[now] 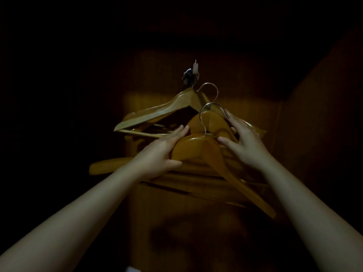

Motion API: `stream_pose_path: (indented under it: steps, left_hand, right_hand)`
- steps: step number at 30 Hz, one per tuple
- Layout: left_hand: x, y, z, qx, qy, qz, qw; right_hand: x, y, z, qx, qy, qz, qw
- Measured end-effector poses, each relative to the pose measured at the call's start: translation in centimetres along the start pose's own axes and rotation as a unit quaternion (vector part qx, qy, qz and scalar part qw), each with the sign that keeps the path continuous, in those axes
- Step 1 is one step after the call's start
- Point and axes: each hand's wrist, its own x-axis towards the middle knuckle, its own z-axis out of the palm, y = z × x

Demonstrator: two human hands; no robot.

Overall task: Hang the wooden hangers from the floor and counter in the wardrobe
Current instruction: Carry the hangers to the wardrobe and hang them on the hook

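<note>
I look up into a dark wardrobe. A wooden hanger (157, 109) hangs by its metal hook from a small fitting (191, 74) at the top. My left hand (163, 152) grips the left shoulder of the nearest wooden hanger (220, 161), whose metal hook (211, 112) points up. My right hand (243, 142) rests on the right side of that stack, fingertips by the hook's tip, thumb on the wood. Behind the near hanger is a second hanger (211, 122) with its own hook (210, 90). More hangers lie under my hands, partly hidden.
The wardrobe's wooden back panel (157, 213) is dimly lit in the middle. Its right side wall (318, 124) stands close to my right hand. The left side is too dark to make out.
</note>
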Motion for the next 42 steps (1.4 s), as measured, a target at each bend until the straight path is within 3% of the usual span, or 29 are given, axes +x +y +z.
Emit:
stream_pose_path:
  steps: [5,16,23,28,34,42]
  left_hand:
    - [4.3,-0.1,-2.6,0.02,0.008,0.003,1.0]
    - [9.6,-1.2,-6.0,0.071,-0.008,-0.036,0.997]
    - [9.8,-2.5,-5.4,0.069,0.001,-0.05,0.996]
    - [9.9,-3.9,-4.8,0.079,-0.006,-0.071,0.994]
    - [10.1,-5.2,-4.1,0.098,0.002,-0.071,0.993]
    - [9.7,-4.9,-3.9,0.071,-0.002,-0.069,0.995]
  right_hand:
    - [4.4,1.4,-0.7,-0.029,0.002,-0.002,1.0]
    - [12.0,1.5,0.7,0.065,-0.013,0.033,0.997]
    - [13.3,2.2,2.7,0.05,-0.061,0.046,0.996]
    - [13.1,2.3,4.2,0.045,-0.048,0.062,0.996]
    - [13.3,2.3,5.5,-0.021,-0.029,0.077,0.996]
    - [13.0,1.6,4.0,-0.245,-0.026,0.054,0.968]
